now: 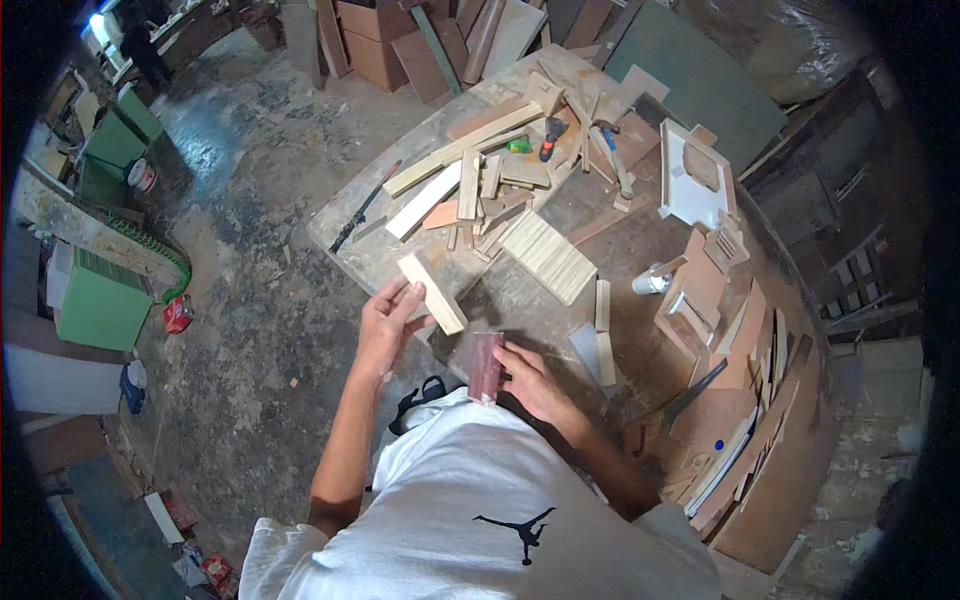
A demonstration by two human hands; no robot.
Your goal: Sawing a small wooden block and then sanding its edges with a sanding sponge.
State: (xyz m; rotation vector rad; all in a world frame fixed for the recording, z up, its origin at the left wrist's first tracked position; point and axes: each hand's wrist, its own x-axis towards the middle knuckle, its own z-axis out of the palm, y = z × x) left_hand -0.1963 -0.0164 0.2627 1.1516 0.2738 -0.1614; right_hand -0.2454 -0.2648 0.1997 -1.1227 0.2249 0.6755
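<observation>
My left hand (pixel 384 328) grips a short pale wooden block (pixel 436 296) between thumb and fingers, raised near the table's front corner. Closed around a dark red sanding block (pixel 485 366) is my right hand (pixel 536 384), close to my shirt. The red piece looks like sandpaper wrapped over a block, and it is apart from the wood. Beyond both hands, a slatted panel of pale strips (pixel 548 256) lies on the worktable (pixel 480 305). Two small pale sticks (pixel 603 305) rest end to end beside it.
Wood offcuts (pixel 468 185), a hammer (pixel 613 155) and an orange-and-black handled tool (pixel 551 138) crowd the table's far part. A spray can (pixel 652 280) and a white tray (pixel 690 200) stand right. A handsaw (pixel 692 392) lies nearer. Stained floor (pixel 250 300) stretches left.
</observation>
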